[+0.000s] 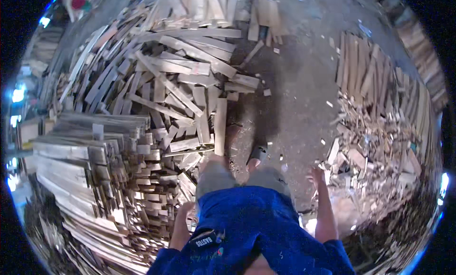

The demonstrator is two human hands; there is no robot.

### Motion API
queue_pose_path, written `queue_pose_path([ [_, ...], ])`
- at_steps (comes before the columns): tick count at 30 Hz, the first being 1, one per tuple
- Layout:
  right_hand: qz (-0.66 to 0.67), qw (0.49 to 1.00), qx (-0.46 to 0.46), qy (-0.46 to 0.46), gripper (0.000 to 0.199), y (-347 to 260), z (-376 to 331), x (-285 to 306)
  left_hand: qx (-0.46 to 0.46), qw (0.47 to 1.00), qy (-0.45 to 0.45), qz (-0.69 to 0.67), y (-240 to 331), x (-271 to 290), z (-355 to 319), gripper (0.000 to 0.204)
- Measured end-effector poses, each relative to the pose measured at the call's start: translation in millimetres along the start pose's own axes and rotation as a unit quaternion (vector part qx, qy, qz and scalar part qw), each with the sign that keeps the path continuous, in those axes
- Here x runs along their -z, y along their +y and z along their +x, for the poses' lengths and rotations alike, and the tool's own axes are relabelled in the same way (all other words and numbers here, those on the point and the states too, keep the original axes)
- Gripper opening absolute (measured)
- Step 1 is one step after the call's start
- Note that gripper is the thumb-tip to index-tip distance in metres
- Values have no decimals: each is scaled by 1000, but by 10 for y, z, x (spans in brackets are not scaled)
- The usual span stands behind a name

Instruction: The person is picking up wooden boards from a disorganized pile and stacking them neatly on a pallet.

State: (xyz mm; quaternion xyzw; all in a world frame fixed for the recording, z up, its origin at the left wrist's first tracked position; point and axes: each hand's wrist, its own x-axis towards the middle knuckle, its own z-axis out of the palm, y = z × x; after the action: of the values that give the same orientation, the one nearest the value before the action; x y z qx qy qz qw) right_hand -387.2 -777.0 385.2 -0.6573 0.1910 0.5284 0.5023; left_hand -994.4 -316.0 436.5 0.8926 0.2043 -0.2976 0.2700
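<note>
Bare right hand [315,177] spread near pale splintered wood scraps [357,158], lower right.
Lower left: bare left hand [186,208] by stacked brown boards [102,187], grip cannot be told.

Grey-brown floor [304,94] spans the upper centre of the frame, darkened by a shadow [266,116] near the middle. Bluish-white light [18,94] glares along the left edge and lower right edge.

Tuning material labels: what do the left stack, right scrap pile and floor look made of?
Left stack: likely bare wood; pale brown, flat boards with uneven ends.
Scrap pile: probably raw wood; tan, irregular small pieces.
Floor: concrete or packed earth; dull grey-brown; blur leaves it open.
</note>
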Motion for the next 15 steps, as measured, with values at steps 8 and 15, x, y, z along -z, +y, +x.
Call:
queue_pose_path([
  [8,-225,970,88,38,28,-119,172,864,142,830,185,-507,1428,2133,2194,51],
  [15,-142,989,-34,-10,24,-1427,539,170,193,840,121,-493,1620,2067,2919,42],
])
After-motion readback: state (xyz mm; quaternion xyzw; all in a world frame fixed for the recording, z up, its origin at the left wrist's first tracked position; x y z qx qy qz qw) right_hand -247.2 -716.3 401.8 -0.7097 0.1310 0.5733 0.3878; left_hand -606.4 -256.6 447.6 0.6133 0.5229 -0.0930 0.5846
